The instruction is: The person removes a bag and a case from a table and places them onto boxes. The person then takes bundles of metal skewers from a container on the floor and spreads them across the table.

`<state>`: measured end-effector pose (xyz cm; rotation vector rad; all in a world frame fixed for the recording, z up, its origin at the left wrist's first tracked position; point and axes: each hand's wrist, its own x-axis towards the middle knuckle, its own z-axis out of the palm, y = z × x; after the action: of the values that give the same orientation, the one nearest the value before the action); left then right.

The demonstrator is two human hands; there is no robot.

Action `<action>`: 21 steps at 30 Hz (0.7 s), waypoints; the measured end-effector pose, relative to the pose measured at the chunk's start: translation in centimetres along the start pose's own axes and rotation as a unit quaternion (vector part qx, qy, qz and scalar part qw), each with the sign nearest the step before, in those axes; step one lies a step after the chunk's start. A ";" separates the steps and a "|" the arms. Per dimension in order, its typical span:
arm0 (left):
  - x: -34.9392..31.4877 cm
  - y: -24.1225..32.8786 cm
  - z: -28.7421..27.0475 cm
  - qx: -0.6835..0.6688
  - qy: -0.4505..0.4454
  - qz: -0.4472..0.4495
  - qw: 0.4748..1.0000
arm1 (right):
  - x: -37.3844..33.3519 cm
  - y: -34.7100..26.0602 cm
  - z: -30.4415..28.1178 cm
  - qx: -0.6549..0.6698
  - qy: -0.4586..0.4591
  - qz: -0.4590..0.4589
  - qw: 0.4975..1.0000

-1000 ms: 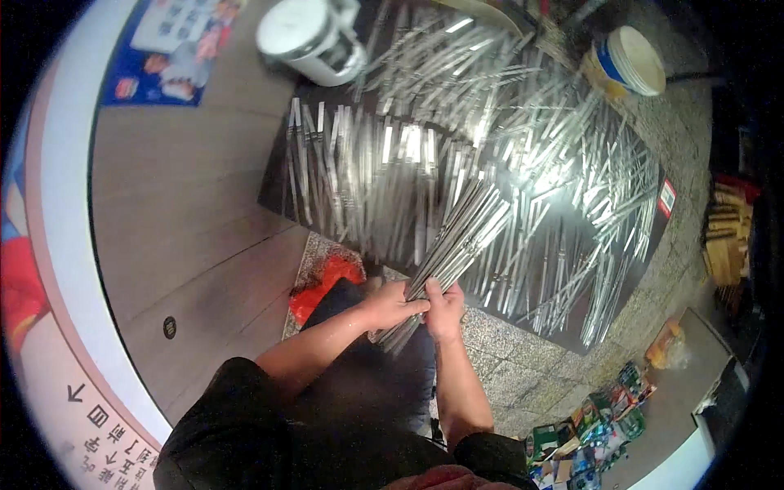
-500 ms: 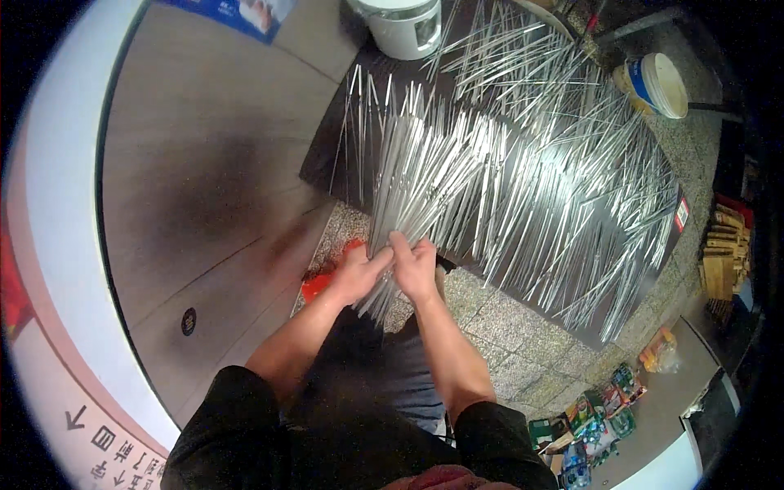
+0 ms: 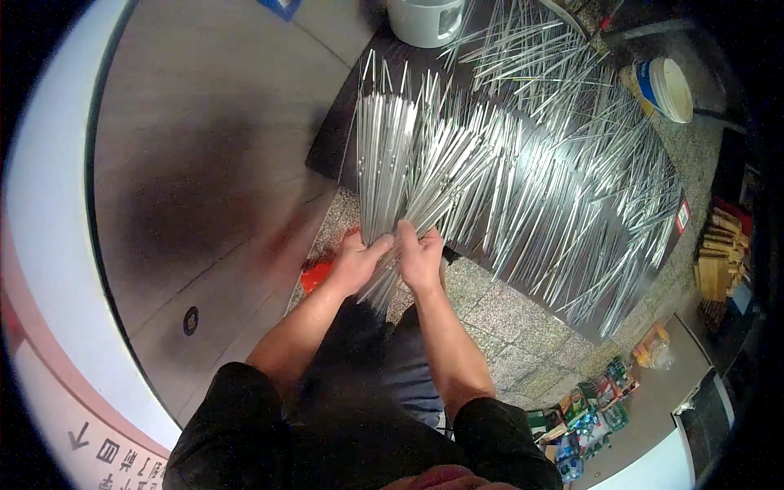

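My left hand (image 3: pixel 357 265) is closed around a fanned bunch of long, thin silvery metal skewers (image 3: pixel 382 155), whose far ends spread upward over the dark board. Right beside it, my right hand (image 3: pixel 420 260) grips a second bunch of skewers (image 3: pixel 449 163) that slants to the far right. The thumbs almost meet where the bunches cross, and the near ends stick out below the hands. Many more loose skewers (image 3: pixel 572 196) lie scattered over the dark board (image 3: pixel 331 155). My fingers' undersides are hidden.
A white bucket (image 3: pixel 425 23) stands at the board's far edge. To the far right is a tipped white and blue tub (image 3: pixel 665 90). Something red (image 3: pixel 315 276) sits beside my left wrist. Wooden pieces (image 3: pixel 719 265) and colourful packets (image 3: pixel 584 416) lie on the right.
The single mass of skewers has parted into two fans, the left one swinging left and more upright. My hands have shifted slightly, and the view has moved a little.
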<state>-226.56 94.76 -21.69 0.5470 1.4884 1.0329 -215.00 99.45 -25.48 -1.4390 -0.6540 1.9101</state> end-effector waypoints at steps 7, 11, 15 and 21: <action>0.9 -1.3 -3.0 0.004 0.066 -0.085 0.994 | 1.0 -0.4 1.7 -0.009 0.002 -0.020 1.000; 1.2 -1.6 -7.0 0.034 0.129 -0.079 0.988 | 3.5 -0.8 2.2 -0.090 0.065 -0.007 0.994; -1.0 0.1 -9.9 0.097 0.180 -0.111 0.973 | 7.4 0.0 3.5 -0.227 0.114 -0.246 0.935; -4.8 0.7 -12.2 0.156 0.200 -0.161 0.954 | 13.4 0.6 8.8 -0.063 0.199 -0.118 0.971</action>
<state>-237.32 87.61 -19.40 0.3038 2.0433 0.6771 -226.06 108.97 -32.08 -1.6788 -0.7241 1.3661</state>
